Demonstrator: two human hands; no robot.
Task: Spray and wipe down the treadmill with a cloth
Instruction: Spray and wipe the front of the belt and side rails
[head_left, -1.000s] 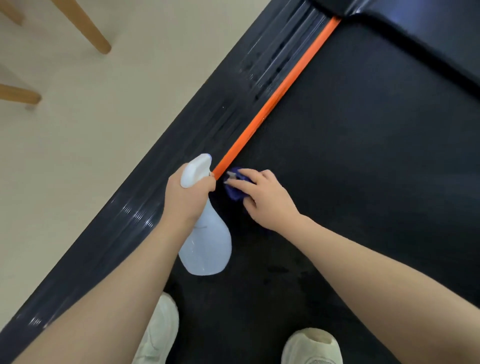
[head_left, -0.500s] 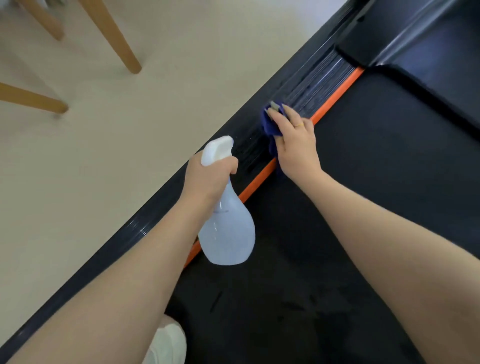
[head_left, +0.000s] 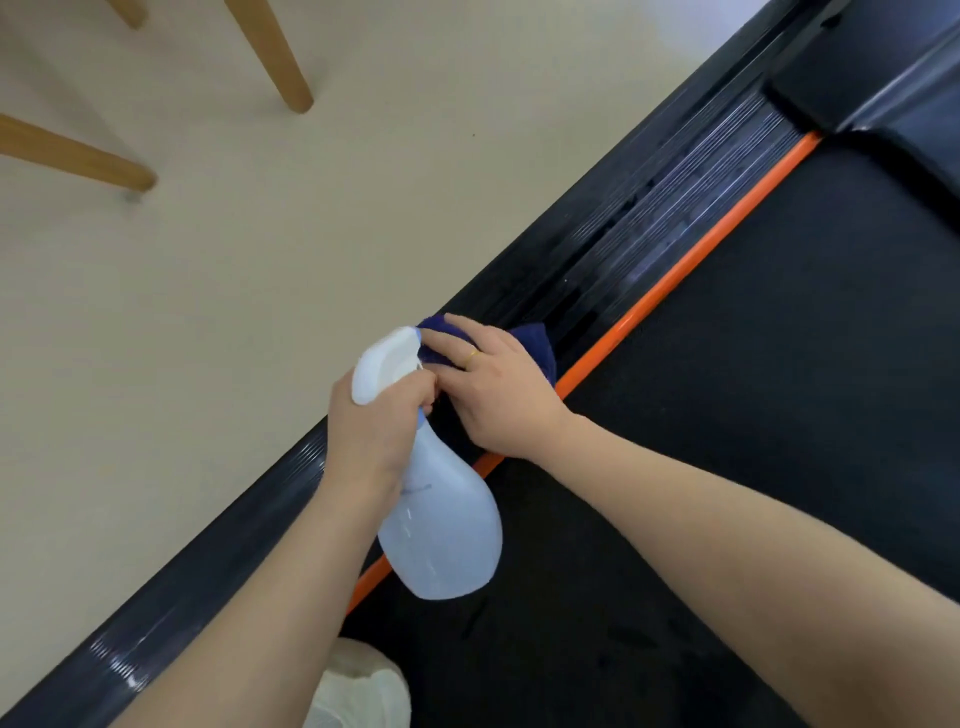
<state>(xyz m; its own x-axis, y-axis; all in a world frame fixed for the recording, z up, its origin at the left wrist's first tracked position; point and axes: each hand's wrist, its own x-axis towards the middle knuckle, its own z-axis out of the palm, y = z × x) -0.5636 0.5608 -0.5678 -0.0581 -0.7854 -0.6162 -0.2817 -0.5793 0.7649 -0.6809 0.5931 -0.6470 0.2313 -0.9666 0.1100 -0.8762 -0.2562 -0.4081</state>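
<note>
Head camera looks down, and I see my left hand (head_left: 374, 431) curled around the neck of a pale blue spray bottle (head_left: 441, 525) with a white top. The bottle hangs over the orange stripe (head_left: 691, 260) of the treadmill (head_left: 779, 389). My right hand (head_left: 493, 384) lies flat with straight fingers on a dark blue cloth (head_left: 535, 345), pressing it on the ribbed black side rail (head_left: 675, 208). A gold ring (head_left: 471, 356) is on one finger. Two wooden legs (head_left: 270, 57) stand on the beige floor (head_left: 208, 286).

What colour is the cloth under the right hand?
Dark blue cloth, seen in the head view, the only one, under the right hand.
</note>
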